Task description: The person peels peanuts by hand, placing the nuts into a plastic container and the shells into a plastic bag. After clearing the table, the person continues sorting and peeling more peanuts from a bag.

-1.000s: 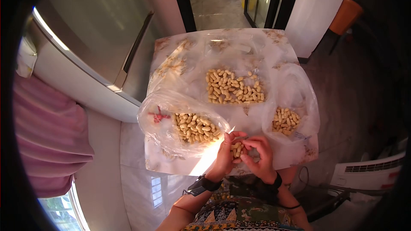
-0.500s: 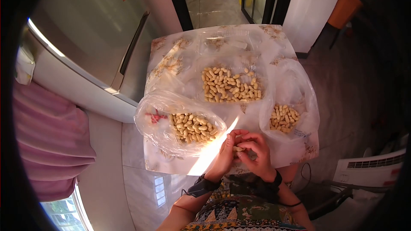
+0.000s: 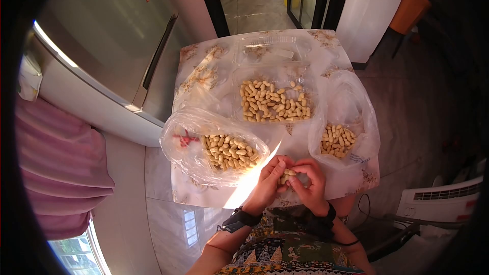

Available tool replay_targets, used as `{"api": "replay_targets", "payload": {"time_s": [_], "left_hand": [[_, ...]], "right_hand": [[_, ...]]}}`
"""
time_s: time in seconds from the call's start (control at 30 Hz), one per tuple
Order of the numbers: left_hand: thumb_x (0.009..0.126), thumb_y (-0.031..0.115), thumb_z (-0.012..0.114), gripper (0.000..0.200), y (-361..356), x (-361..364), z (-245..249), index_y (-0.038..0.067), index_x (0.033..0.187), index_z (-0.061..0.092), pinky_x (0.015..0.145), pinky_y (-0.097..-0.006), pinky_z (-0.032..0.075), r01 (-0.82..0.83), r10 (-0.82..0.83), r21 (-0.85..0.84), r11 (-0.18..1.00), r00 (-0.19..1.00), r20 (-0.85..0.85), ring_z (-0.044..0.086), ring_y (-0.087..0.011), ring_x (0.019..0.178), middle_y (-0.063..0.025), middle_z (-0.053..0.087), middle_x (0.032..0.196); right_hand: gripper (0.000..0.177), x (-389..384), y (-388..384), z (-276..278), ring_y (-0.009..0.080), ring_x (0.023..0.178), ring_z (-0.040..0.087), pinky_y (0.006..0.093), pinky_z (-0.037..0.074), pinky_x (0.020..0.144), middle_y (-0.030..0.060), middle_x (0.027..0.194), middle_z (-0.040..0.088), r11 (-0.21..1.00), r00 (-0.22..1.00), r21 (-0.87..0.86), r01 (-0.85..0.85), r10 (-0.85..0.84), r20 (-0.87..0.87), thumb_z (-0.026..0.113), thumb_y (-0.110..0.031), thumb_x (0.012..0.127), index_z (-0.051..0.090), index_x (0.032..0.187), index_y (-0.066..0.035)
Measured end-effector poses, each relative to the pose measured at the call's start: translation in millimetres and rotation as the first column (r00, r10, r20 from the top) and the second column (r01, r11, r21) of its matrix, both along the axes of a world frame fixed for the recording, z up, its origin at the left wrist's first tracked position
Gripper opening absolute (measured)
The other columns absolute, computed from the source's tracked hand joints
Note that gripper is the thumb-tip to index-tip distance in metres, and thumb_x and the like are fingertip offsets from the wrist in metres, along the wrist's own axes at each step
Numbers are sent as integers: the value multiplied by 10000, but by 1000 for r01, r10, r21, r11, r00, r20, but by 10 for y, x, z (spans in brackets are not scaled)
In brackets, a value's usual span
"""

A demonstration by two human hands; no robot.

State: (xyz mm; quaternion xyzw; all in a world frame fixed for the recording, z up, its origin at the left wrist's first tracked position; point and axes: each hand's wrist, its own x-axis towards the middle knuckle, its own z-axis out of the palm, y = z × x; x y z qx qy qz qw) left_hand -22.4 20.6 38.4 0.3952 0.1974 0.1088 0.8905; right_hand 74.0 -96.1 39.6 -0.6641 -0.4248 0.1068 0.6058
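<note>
Close together at the table's front edge, my left hand point(image 3: 269, 182) and my right hand point(image 3: 310, 183) both have their fingers closed on a peanut point(image 3: 288, 174). Its pale shell shows between the thumbs; part of it is hidden by my fingers. To the left of my hands lies a clear plastic bag point(image 3: 178, 122) of peanuts point(image 3: 229, 153). On the right, another plastic bag point(image 3: 346, 86) holds a smaller heap of peanuts point(image 3: 337, 141). Beyond my hands, a clear plastic tray point(image 3: 313, 99) contains many loose peanuts point(image 3: 275, 102).
The table point(image 3: 300, 140) has a flower-patterned cover. A clear plastic lid point(image 3: 267, 51) lies at its far end. A fridge point(image 3: 112, 40) stands at the left, a white appliance point(image 3: 440, 198) at the lower right, and an orange chair point(image 3: 410, 11) at the back right.
My fingers have shifted around the peanut, which shows more between my thumbs now. Both hands stay in about the same place. Bags and tray have not moved.
</note>
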Motion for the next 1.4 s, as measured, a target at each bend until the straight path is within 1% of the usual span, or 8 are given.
{"api": "replay_targets", "payload": {"time_s": [0.13,0.23,0.47,0.63,0.73,0.93,1.0,1.4], "left_hand": [[1000,270,518,210,-9,20,34,67,1050,533,453,-161,284,-27,29,-58,998,999,33,485,-47,620,-11,585,813],[990,202,546,138,11,-2,-28,70,1032,547,489,-160,323,2,2,-78,997,999,46,484,-37,656,4,584,829],[989,170,546,118,-24,19,-29,57,1020,542,483,-162,325,-35,37,-43,998,998,43,470,-37,631,-17,623,865],[991,145,536,113,-32,22,-29,47,1047,541,479,-170,318,-48,49,-24,999,998,37,449,-39,601,-14,578,788],[986,140,540,123,-28,24,-53,46,1065,542,457,-172,285,-41,42,-29,999,997,58,449,-44,601,-23,574,787],[988,110,529,95,-28,33,-2,44,1055,546,465,-173,294,-45,45,8,999,998,34,415,-39,554,-8,537,718],[985,105,535,96,-25,30,-7,46,1060,544,465,-173,293,-46,46,-4,999,998,41,420,-38,561,-8,540,726],[957,80,582,156,-8,16,-14,55,1105,540,470,-166,291,-45,46,-38,998,998,46,448,-33,601,-2,562,778]], "right_hand": [[167,-6,3,-13,192,885,590,288,466,787,109,999,598,1000,1000,-11,19,-19,2,675,0,794,619,951,-3],[161,-4,13,-55,227,820,617,317,494,737,105,950,621,999,999,6,51,-51,-7,703,-37,796,621,934,-23],[161,-15,11,-60,176,787,601,283,492,714,96,947,616,997,995,21,72,-70,-70,694,-6,808,617,950,-11],[181,-6,1,-80,162,786,591,270,483,719,100,957,614,997,997,42,66,-64,-46,683,3,822,621,992,-5],[176,-27,-4,-101,150,789,582,258,472,724,103,969,614,991,989,96,91,-78,-129,666,11,840,623,1011,4],[192,-23,-27,-104,143,800,576,250,466,730,103,993,615,992,981,96,79,-60,-186,646,16,859,627,1049,13],[232,-11,-61,-103,155,967,561,261,460,861,109,1071,550,999,982,44,4,5,-188,580,65,884,578,1115,40],[228,-12,-55,-163,143,955,567,246,464,838,101,1066,559,998,984,56,27,-17,-177,597,78,868,588,1091,30]]}}
